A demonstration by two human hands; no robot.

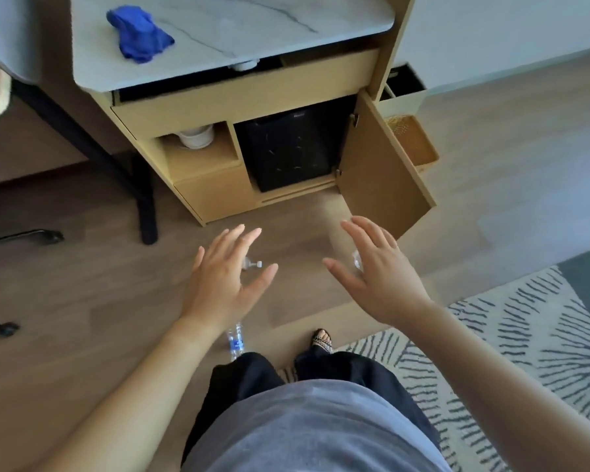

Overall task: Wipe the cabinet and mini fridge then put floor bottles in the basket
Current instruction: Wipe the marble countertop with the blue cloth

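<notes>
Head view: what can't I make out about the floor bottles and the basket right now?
All in the head view:
- Capped bottle: only cap and neck show; the left hand hides the rest.
- Clear thing behind the right hand: mostly covered; bottle or not, cannot tell.
- Labelled bottle: lower end behind the trouser leg.
- Basket: cabinet door covers part; inside unclear.

Single head cam, wide-angle, worn by a standing person and pitched steeply down and forward. The wearer's torso [314, 430] fills bottom centre, very near the lens. Left hand [223, 274] and right hand [378, 267] sit mid-frame, close. The cabinet [218, 107] is at top centre, seen from above and in front. The floor [82, 284] is farthest, looked at almost straight down.
</notes>
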